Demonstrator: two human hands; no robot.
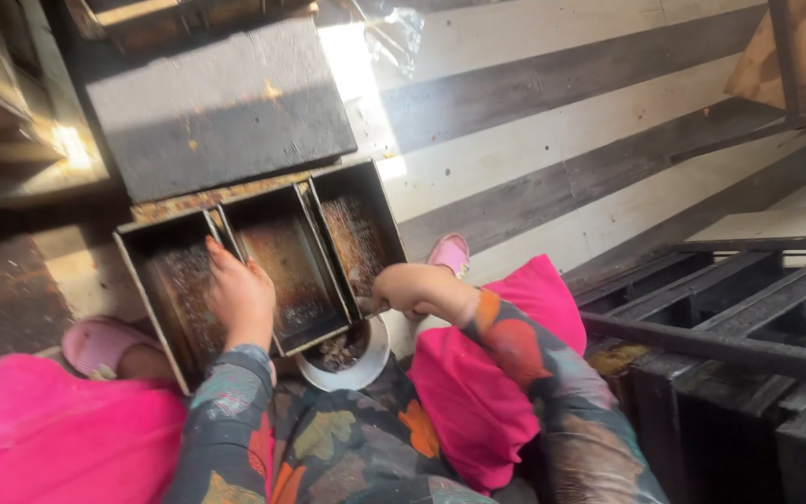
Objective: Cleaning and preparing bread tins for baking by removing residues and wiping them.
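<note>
Floor (552, 140) of pale and dark grey striped planks is seen across the upper right, partly sunlit. Dark flat slab (216, 103) is laid at the top, just above the tins. Stack of black metal racks (748, 336) is seen at the right edge, near the right knee. Pink trousers (48, 439) are seen at the lower left and middle, with patterned floral sleeves over them. Joined set of three dark baking tins (263, 261) is placed on the floor between the knees, tilted so its near edge overlaps the bowl; brown crusty residue is seen inside each compartment. Left hand (240, 294) is laid over the wall between the left and middle compartments, fingers curled down onto the rim and into the left one, so the tin is gripped loosely there; how tightly cannot be told. Right hand (401, 285) is set at the near corner of the right compartment, fingers bent around the rim; whether anything small is pinched in it cannot be told. White round bowl (345, 359) with dark scraps inside is placed under the tins' near edge, touching them. Pink slippers (450, 252) are seen by the right tin and at the far left
</note>
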